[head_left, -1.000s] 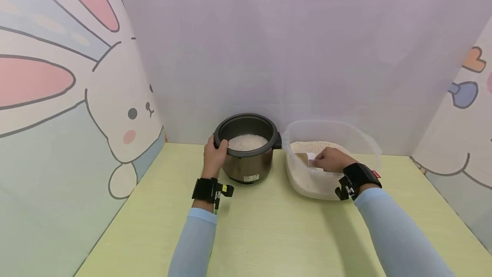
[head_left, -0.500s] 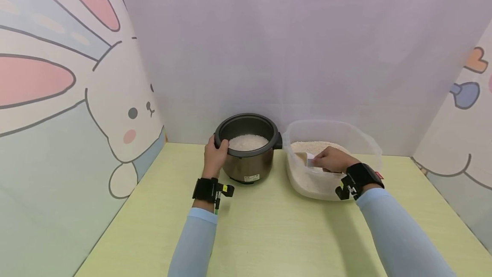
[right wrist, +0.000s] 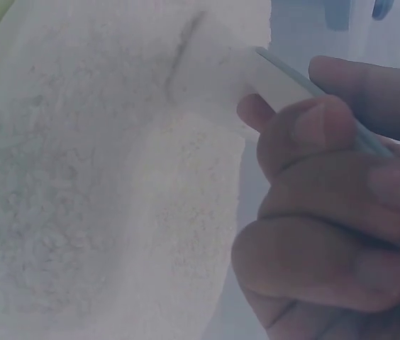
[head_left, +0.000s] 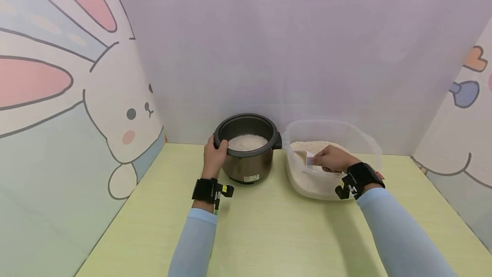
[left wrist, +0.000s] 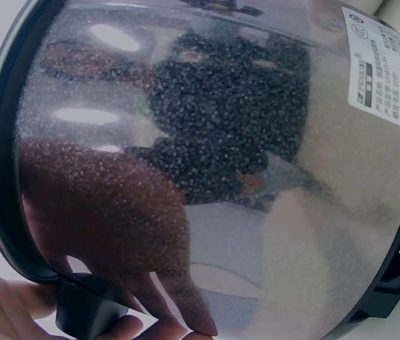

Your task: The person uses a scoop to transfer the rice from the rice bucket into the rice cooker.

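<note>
My left hand (head_left: 214,157) grips the left side of a dark rice cooker (head_left: 247,168), thumb over its rim. In the left wrist view, its fingers curl about a black side handle (left wrist: 86,308). White rice (head_left: 247,142) lies inside the cooker. To the right is a clear plastic bin (head_left: 342,128) holding more rice (head_left: 316,145). Reaching into that bin, my right hand (head_left: 333,159) holds a white scoop (head_left: 309,159) by its handle. The right wrist view shows the fingers (right wrist: 320,262) curled round the handle; how full the scoop is I cannot tell.
Both containers stand near the back of a pale yellow-green table (head_left: 261,230), close to a lilac curtain (head_left: 269,46). Walls with a cartoon rabbit (head_left: 119,114) flank the table. The bin's rim rises around my right hand.
Within the bin, the scoop has tilted slightly, and my right hand has shifted a little to the right. The left hand and the cooker have stayed put.
</note>
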A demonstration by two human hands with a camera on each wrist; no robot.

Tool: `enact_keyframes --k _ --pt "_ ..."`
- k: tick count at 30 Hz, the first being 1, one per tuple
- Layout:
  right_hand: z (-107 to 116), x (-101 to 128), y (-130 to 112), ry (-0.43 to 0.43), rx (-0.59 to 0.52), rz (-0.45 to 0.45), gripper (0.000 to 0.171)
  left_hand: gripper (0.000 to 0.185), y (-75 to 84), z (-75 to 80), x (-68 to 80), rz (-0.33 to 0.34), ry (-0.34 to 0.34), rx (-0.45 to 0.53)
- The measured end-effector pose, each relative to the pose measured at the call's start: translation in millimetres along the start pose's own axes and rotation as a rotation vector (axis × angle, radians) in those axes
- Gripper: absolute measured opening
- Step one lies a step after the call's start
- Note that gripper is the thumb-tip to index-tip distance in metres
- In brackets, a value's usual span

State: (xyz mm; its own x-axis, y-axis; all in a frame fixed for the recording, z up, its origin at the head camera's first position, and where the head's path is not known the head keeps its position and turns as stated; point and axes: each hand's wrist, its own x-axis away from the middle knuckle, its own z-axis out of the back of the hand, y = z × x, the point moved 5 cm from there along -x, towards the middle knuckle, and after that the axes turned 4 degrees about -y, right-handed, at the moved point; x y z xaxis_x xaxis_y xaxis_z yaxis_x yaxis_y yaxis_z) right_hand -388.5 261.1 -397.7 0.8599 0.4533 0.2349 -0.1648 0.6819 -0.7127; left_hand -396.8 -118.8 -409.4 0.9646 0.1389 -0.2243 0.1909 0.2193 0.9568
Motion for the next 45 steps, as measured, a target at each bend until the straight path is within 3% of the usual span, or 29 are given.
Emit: enact_keyframes --k 13,26,45 --pt "6.6 6.5 1.0 0.09 -0.23 -0.037 0.046 0.055 -2.5 -1.0 -1.1 0.019 0.0 -0.007" --pt "9.9 8.5 4.3 0.119 -0.332 -0.045 0.047 0.057 -5.3 -1.3 -2.7 -0.017 -0.01 -0.007" --pt "16.3 15.6 7.5 0.252 -0.488 -0.044 0.053 0.062 -5.4 -1.3 -2.3 0.018 -0.007 0.005"
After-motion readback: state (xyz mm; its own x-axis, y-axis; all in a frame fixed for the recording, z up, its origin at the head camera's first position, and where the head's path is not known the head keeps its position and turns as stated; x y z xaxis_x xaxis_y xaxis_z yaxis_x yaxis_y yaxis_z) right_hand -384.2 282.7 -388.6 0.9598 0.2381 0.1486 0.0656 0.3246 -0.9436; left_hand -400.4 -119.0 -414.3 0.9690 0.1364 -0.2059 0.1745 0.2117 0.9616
